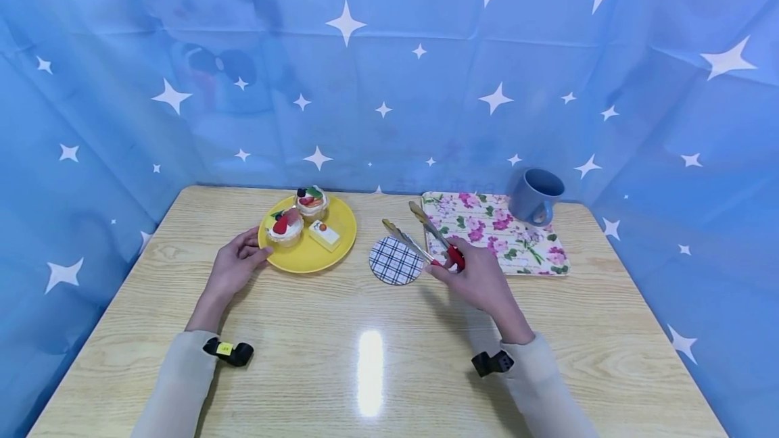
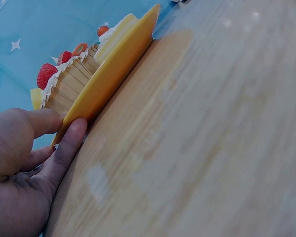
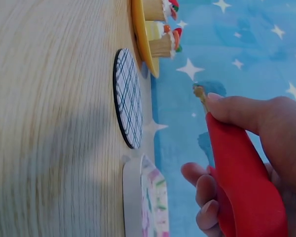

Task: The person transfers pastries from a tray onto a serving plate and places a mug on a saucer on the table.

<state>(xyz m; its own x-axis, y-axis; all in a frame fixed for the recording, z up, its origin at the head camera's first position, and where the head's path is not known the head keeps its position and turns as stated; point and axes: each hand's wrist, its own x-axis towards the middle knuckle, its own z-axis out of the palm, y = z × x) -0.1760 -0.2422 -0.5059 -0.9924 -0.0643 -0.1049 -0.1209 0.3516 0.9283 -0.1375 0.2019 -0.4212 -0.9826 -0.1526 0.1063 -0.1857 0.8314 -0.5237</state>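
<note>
At left of centre, our left grip (image 1: 237, 265) pinches the rim of the yellow plate (image 1: 298, 265), where two cupcakes (image 1: 285, 230) and a cake slice (image 1: 324, 235) sit. Right of centre, our right grip (image 1: 477, 279) holds red-handled tongs (image 3: 241, 182), tips apart, nothing between them. We judge the work barely begun: tongs in hand, plate held, no cake lifted yet.

Near tabletop (image 1: 304, 357) free; plate (image 1: 301, 262), mug (image 1: 528, 199) block far side.

White-starred blue curtain (image 1: 426, 113) behind and beside a wood-grain table (image 1: 292, 370) with a bright reflection (image 1: 370, 374)
</note>
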